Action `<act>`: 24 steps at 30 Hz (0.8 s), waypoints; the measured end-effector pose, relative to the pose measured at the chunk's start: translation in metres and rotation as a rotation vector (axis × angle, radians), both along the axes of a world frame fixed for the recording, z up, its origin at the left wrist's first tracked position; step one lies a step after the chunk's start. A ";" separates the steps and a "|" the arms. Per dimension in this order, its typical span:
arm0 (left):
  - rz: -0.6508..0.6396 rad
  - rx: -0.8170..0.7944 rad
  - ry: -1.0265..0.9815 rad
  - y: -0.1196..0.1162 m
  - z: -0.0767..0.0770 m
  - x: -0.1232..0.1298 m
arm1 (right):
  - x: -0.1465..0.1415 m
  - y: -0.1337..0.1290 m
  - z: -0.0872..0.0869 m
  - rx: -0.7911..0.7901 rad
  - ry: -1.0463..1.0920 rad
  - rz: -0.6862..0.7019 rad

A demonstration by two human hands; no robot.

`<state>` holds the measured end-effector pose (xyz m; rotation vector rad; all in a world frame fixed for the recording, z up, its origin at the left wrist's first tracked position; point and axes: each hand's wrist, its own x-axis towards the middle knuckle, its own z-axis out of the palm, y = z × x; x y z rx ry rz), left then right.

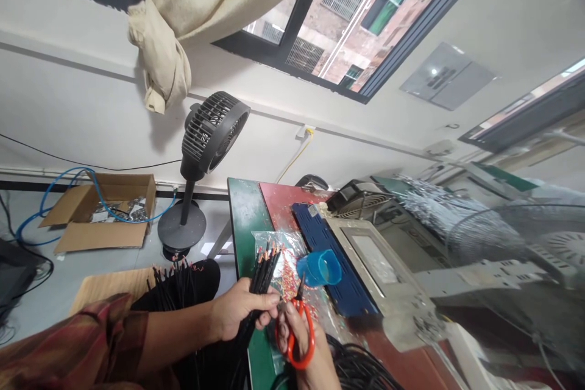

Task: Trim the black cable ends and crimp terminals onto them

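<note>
My left hand (247,308) is closed around a bundle of black cables (265,274), whose stripped ends show copper and coloured wires at the top. In my right hand (304,341) is a pair of orange-handled scissors (312,347), its dark blades pointing up beside the bundle. The two hands almost meet at the green table edge. Behind them, cut wire scraps (289,274) in red and yellow lie on a clear plastic bag, next to a blue cup (320,268). More black cables with bared ends (176,283) rest across the lap at left.
A grey machine (365,256) with a dark blue panel stands on the table at right. Coiled black cable (356,368) lies at the front. A black standing fan (214,131) and an open cardboard box (103,234) with a blue hose are on the floor at left.
</note>
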<state>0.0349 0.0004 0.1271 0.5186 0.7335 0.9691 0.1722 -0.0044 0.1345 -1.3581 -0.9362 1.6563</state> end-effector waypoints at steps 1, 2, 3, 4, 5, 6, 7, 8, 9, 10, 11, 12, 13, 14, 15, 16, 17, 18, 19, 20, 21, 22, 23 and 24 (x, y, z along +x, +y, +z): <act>-0.012 0.009 0.003 0.000 0.000 0.000 | 0.000 0.000 0.000 0.003 -0.002 0.002; -0.022 0.020 0.009 -0.001 0.000 0.000 | 0.000 -0.001 0.000 0.005 -0.006 0.003; -0.030 0.030 0.016 -0.001 0.000 0.000 | 0.001 -0.001 0.000 0.007 -0.007 0.002; -0.032 0.038 0.025 -0.001 0.000 0.000 | 0.001 -0.001 0.000 0.006 -0.005 -0.002; -0.027 0.040 0.032 -0.002 -0.001 0.000 | 0.000 -0.001 0.001 0.005 0.003 -0.011; -0.020 0.038 0.034 -0.001 -0.001 0.001 | 0.000 -0.001 0.002 0.003 0.014 -0.017; -0.010 0.034 0.033 -0.001 -0.002 0.001 | 0.000 -0.001 0.003 0.001 0.025 -0.021; 0.001 0.025 0.029 -0.001 -0.003 0.002 | 0.001 0.000 0.003 -0.001 0.027 -0.022; 0.015 0.011 0.021 -0.001 -0.004 0.002 | 0.001 0.000 0.003 0.007 0.011 -0.030; 0.032 -0.010 0.008 0.000 -0.005 0.003 | 0.002 0.000 0.003 0.032 -0.038 -0.045; 0.052 -0.040 -0.009 0.000 -0.005 0.003 | 0.003 0.000 0.002 0.087 -0.120 -0.071; 0.075 -0.082 -0.030 0.001 -0.005 0.003 | 0.004 0.000 0.000 0.185 -0.230 -0.105; 0.101 -0.131 -0.052 0.001 -0.005 0.003 | 0.006 0.000 -0.003 0.327 -0.355 -0.141; 0.131 -0.182 -0.075 0.002 -0.005 0.002 | 0.007 0.000 -0.006 0.504 -0.476 -0.172; 0.155 -0.223 -0.093 0.002 -0.004 0.001 | 0.008 -0.001 -0.009 0.700 -0.579 -0.188; 0.173 -0.253 -0.105 0.003 -0.003 0.000 | 0.009 -0.001 -0.013 0.890 -0.653 -0.179; 0.181 -0.269 -0.111 0.003 -0.003 -0.001 | 0.010 -0.002 -0.015 1.058 -0.703 -0.143; 0.176 -0.272 -0.111 0.004 -0.002 -0.003 | 0.010 -0.002 -0.017 1.193 -0.744 -0.086; 0.165 -0.268 -0.108 0.005 -0.001 -0.004 | 0.010 -0.002 -0.019 1.296 -0.785 -0.012; 0.158 -0.263 -0.101 0.005 -0.001 -0.005 | 0.011 -0.002 -0.020 1.374 -0.833 0.069; 0.157 -0.264 -0.094 0.006 -0.001 -0.005 | 0.012 -0.002 -0.021 1.432 -0.887 0.142; 0.159 -0.275 -0.089 0.006 -0.001 -0.005 | 0.013 -0.001 -0.022 1.477 -0.945 0.195; 0.165 -0.293 -0.088 0.006 -0.001 -0.005 | 0.014 -0.001 -0.024 1.512 -1.003 0.229; 0.178 -0.314 -0.092 0.006 -0.002 -0.004 | 0.015 -0.001 -0.026 1.538 -1.054 0.250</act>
